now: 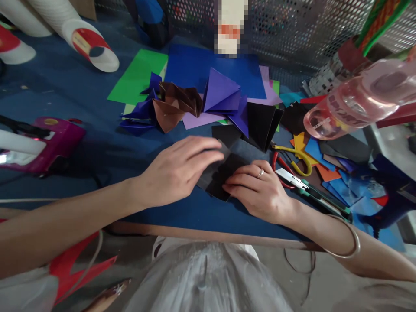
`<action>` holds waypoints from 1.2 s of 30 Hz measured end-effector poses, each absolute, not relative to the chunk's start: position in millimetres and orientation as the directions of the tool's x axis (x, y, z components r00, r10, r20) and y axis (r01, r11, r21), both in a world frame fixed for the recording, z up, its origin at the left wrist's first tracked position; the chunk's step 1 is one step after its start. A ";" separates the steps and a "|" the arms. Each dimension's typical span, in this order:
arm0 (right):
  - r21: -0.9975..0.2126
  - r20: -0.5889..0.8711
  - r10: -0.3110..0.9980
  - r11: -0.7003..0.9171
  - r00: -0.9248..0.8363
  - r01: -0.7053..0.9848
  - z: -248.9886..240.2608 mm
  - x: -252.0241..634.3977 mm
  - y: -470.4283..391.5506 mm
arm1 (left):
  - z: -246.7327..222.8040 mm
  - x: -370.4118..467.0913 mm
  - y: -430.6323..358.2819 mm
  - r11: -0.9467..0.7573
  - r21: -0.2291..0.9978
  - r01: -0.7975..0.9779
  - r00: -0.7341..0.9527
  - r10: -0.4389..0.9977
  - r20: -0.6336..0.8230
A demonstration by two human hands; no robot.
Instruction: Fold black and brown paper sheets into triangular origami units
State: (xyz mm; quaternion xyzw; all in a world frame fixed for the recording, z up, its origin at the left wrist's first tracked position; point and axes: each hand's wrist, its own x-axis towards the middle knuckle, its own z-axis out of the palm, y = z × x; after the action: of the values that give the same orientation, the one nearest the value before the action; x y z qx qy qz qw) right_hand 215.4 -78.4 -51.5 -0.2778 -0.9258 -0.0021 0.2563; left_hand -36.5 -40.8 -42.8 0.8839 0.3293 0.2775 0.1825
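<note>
Located the black paper (217, 178) on the blue tabletop (195, 216), between both hands, near the edge closest to the wearer. Observed the left hand (182, 167) at the paper's left side, palm down, fingers extended over its upper part. Could not tell contact from hover there, nor confirm any grip, with the thumb out of sight. Observed the right hand (260, 190) at the right side, fingers bent, fingertips on the near part of the paper. Could not distinguish a press from a pinch.

Judged the step in hand as folding or creasing. Advised anchoring with the right fingertips, matching edges before applying pressure, then running a left fingertip along the line in one firm stroke. Cautioned against slippage between layers and a skewed crease. Noted the cutter (320, 198) and yellow-handled scissors (294, 151) beside the right hand; recommended shifting both for forearm room. Recorded a purple folded piece (222, 92) and a brown folded piece (170, 110) farther back, suitable for comparing crease sharpness.
</note>
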 end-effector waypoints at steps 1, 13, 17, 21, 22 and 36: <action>-0.138 0.463 0.508 0.851 -0.727 0.507 -51.7 215.5 -78.0 | -44.4 -37.9 -41.0 -0.788 0.441 0.429 0.710 0.596 0.374; -0.085 0.442 0.339 0.938 -0.830 0.337 -42.2 221.6 -74.0 | -59.3 -38.8 -59.7 -0.969 0.071 0.236 0.791 0.234 0.565; -0.263 0.418 0.465 0.884 -0.781 0.386 -42.7 220.1 -73.8 | -62.7 -40.3 -66.9 -0.973 0.037 0.229 0.803 0.210 0.558; -0.512 0.288 0.740 0.656 -0.608 0.555 -43.3 214.6 -76.5 | -60.9 -41.0 -69.9 -0.974 0.018 0.224 0.820 0.198 0.537; -0.539 0.255 0.782 0.603 -0.569 0.587 -43.2 212.9 -77.4 | -59.5 -40.9 -70.6 -0.976 0.005 0.219 0.827 0.188 0.529; -0.453 0.126 0.887 0.450 -0.444 0.770 -44.3 198.8 -85.0 | -58.1 -40.8 -75.8 -0.965 0.022 0.262 0.825 0.235 0.514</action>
State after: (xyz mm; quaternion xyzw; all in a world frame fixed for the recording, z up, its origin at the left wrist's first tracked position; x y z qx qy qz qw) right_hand 198.8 -85.0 -44.3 -0.4970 -0.8333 0.1669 0.1755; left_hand -40.8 -75.8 -58.1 0.9549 0.1301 0.2658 -0.0248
